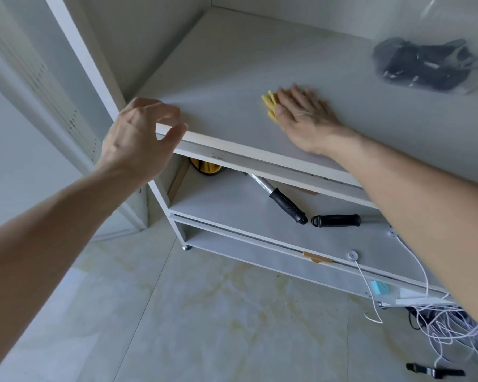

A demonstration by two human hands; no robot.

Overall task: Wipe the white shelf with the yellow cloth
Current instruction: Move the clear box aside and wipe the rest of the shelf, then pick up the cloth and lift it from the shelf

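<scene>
The white shelf (221,86) fills the upper middle of the head view, its top board bare and pale grey. My right hand (305,114) lies flat on that board with straight fingers, pressing down the yellow cloth (271,106), which sticks out only at the fingertips. Most of the cloth is hidden under the palm. My left hand (138,136) is at the shelf's front left corner, fingers loosely spread over the front edge, thumb below the lip, holding nothing.
A clear bag of dark items (422,64) lies at the back right of the top board. On the lower shelf lie two black-handled tools (287,205) and a yellow object (204,168). White cords (447,323) tangle on the tiled floor at right.
</scene>
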